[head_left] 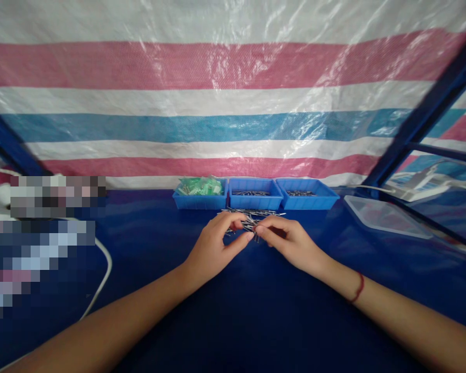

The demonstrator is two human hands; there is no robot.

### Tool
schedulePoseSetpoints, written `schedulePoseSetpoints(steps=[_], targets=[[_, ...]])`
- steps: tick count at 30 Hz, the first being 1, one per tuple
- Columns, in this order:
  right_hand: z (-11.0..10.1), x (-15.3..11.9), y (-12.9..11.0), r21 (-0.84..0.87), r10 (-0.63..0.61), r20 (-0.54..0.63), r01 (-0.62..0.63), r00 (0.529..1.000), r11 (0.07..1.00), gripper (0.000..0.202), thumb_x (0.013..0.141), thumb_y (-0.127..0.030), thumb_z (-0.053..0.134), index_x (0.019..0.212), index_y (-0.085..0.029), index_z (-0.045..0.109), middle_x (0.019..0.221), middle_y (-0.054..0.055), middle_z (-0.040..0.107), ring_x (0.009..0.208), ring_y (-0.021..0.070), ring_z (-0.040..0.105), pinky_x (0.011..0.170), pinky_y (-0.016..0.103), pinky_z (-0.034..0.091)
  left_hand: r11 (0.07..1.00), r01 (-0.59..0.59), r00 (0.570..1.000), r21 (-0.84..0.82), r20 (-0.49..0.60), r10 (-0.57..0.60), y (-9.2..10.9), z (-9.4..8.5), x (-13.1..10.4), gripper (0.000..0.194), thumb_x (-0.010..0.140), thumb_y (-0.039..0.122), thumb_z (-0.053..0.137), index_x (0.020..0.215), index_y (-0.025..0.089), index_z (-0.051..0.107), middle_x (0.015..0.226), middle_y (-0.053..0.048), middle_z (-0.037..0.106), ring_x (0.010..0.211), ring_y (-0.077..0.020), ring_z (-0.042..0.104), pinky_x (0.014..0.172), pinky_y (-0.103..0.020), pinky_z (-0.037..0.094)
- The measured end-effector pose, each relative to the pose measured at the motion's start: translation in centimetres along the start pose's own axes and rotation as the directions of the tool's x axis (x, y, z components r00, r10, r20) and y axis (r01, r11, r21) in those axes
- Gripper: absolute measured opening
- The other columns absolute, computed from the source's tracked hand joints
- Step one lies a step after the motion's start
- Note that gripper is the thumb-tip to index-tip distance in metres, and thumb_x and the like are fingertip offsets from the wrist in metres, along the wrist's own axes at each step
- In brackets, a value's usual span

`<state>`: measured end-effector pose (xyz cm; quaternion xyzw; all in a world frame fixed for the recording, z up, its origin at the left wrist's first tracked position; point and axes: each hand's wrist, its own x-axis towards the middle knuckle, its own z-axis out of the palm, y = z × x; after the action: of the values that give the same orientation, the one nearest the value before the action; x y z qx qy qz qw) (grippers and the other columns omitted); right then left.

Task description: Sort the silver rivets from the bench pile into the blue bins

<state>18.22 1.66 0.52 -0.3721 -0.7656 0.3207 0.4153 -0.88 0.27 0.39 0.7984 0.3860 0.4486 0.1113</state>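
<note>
Long, thin, silvery metal pins lie in a loose pile on the blue table, just in front of the bins. My left hand curls its fingers and thumb around a small bunch of these metal pins. From the other side, my right hand pinches at the same bunch with thumb and forefinger. Both sets of fingertips nearly meet. How many pins each hand grips is too small to make out. A few pins stick out below the fingertips.
Three blue bins stand in a row behind the pile: the left bin holds green plastic packets, the middle bin and right bin hold metal pins. A clear plastic lid lies right. A white cable curves at left.
</note>
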Motion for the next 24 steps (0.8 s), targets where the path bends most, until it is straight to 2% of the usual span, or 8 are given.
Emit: schedulePoseSetpoints(steps=[2, 4, 7, 9, 11, 13, 19, 24], targets=[[-0.7, 0.6, 0.6, 0.119, 0.143, -0.102, -0.131, 0.984, 0.984, 0.03, 0.08, -0.045, 0.057, 0.076, -0.016, 0.065, 0.057, -0.002, 0.055, 0.049, 0.0092, 0.046, 0.046, 0.022, 0.038, 0.999, 0.028, 0.999, 0.037, -0.019, -0.027, -0.2, 0.0, 0.1, 0.022, 0.085, 0.024, 0.055, 0.107, 0.02, 0.054, 0.088, -0.002, 0.061, 0.082, -0.015, 0.059, 0.077, -0.03, 0.046], [-1.9, 1.3, 1.3, 0.273, 0.272, -0.26, -0.2, 0.926, 0.941, 0.031, 0.075, -0.047, 0.062, 0.078, -0.016, 0.065, 0.057, -0.003, 0.052, 0.046, 0.0075, 0.043, 0.042, 0.021, 0.034, 0.993, 0.037, 0.999, 0.111, -0.023, -0.035, -0.5, -0.1, 0.1, 0.023, 0.086, 0.022, 0.052, 0.108, 0.021, 0.054, 0.091, -0.003, 0.061, 0.086, -0.016, 0.058, 0.081, -0.033, 0.044], [-4.1, 2.2, 2.4, 0.513, 0.454, -0.448, -0.194, 0.77, 0.836, 0.028, 0.069, -0.042, 0.068, 0.077, -0.016, 0.062, 0.062, -0.003, 0.05, 0.045, 0.0053, 0.041, 0.038, 0.018, 0.032, 0.95, 0.052, 0.997, 0.308, 0.03, -0.064, -1.1, -0.3, 0.1, 0.027, 0.085, 0.021, 0.051, 0.111, 0.021, 0.054, 0.102, -0.005, 0.06, 0.097, -0.0213, 0.055, 0.084, -0.039, 0.041], [-5.3, 2.6, 3.0, 0.608, 0.573, -0.475, -0.221, 0.668, 0.762, 0.024, 0.071, -0.039, 0.066, 0.075, -0.016, 0.061, 0.06, -0.004, 0.047, 0.042, 0.0044, 0.038, 0.036, 0.017, 0.03, 0.891, 0.079, 0.99, 0.447, 0.068, -0.122, -1.6, -0.4, 0.0, 0.034, 0.082, 0.027, 0.054, 0.115, 0.021, 0.053, 0.112, -0.008, 0.057, 0.103, -0.0267, 0.05, 0.084, -0.043, 0.04], [-6.0, 2.8, 3.4, 0.65, 0.642, -0.468, -0.255, 0.607, 0.716, 0.023, 0.077, -0.039, 0.06, 0.073, -0.016, 0.059, 0.058, -0.004, 0.044, 0.041, 0.004, 0.036, 0.034, 0.017, 0.028, 0.839, 0.1, 0.98, 0.535, 0.092, -0.176, -2.0, -0.6, 0.0, 0.037, 0.079, 0.035, 0.057, 0.113, 0.02, 0.055, 0.114, -0.01, 0.054, 0.104, -0.0298, 0.049, 0.082, -0.045, 0.04], [-6.0, 2.8, 3.5, 0.657, 0.658, -0.443, -0.278, 0.609, 0.701, 0.026, 0.081, -0.038, 0.053, 0.072, -0.015, 0.059, 0.057, -0.004, 0.044, 0.04, 0.0042, 0.035, 0.033, 0.017, 0.026, 0.818, 0.102, 0.969, 0.566, 0.13, -0.211, -2.1, -0.7, 0.0, 0.034, 0.079, 0.038, 0.058, 0.107, 0.02, 0.059, 0.111, -0.01, 0.055, 0.101, -0.0296, 0.05, 0.08, -0.044, 0.04], [-4.3, 2.2, 2.9, 0.608, 0.608, -0.351, -0.32, 0.713, 0.726, 0.029, 0.081, -0.039, 0.051, 0.069, -0.014, 0.06, 0.055, -0.003, 0.046, 0.041, 0.0056, 0.037, 0.037, 0.019, 0.027, 0.828, 0.082, 0.949, 0.554, 0.211, -0.235, -1.3, -0.9, 0.3, 0.016, 0.087, 0.03, 0.051, 0.093, 0.023, 0.064, 0.099, -0.003, 0.061, 0.094, -0.024, 0.054, 0.076, -0.038, 0.037], [-2.8, 1.6, 2.5, 0.389, 0.47, -0.28, -0.349, 0.837, 0.853, 0.038, 0.079, -0.05, 0.051, 0.069, -0.014, 0.061, 0.055, -0.002, 0.047, 0.044, 0.007, 0.039, 0.041, 0.021, 0.028, 0.829, 0.026, 0.956, 0.559, 0.228, -0.183, -1.4, -0.9, 0.2, 0.016, 0.09, 0.029, 0.05, 0.088, 0.025, 0.065, 0.097, -0.001, 0.063, 0.091, -0.0204, 0.053, 0.075, -0.034, 0.034]])
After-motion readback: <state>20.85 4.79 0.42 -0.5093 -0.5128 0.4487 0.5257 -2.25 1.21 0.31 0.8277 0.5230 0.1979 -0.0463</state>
